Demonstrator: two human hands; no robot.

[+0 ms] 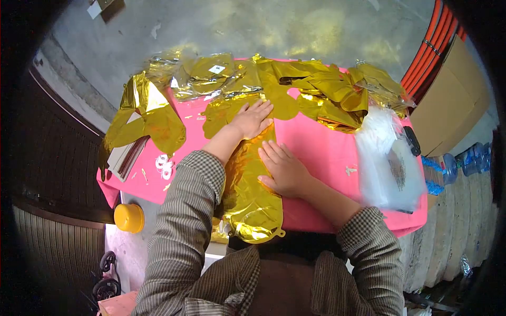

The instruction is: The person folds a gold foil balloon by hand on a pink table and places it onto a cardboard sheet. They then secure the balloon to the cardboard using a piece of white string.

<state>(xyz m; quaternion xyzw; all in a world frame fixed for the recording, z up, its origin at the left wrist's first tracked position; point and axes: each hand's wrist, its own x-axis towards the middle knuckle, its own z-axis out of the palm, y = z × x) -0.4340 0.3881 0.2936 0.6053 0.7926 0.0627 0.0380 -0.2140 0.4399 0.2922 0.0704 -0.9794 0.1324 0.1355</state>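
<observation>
A long gold foil piece (253,195) lies flat on the pink cloth (316,158), its lower end with a small tab hanging over the near edge. My left hand (253,119) rests palm down on its upper part, fingers spread. Lower and to the right, my right hand (284,169) lies flat with fingers apart, on the right side of the same foil. Neither hand grips anything. More crumpled gold foil (332,89) is heaped at the back right, and another gold foil piece (145,113) drapes over the left side.
Clear plastic bags (390,163) lie at the right beside a black object (412,141). White rings (164,166) and a stack of cards (126,159) are at the left. A yellow bowl (129,218) sits beyond the left edge. Wrapped foil packs (205,73) lie at the back.
</observation>
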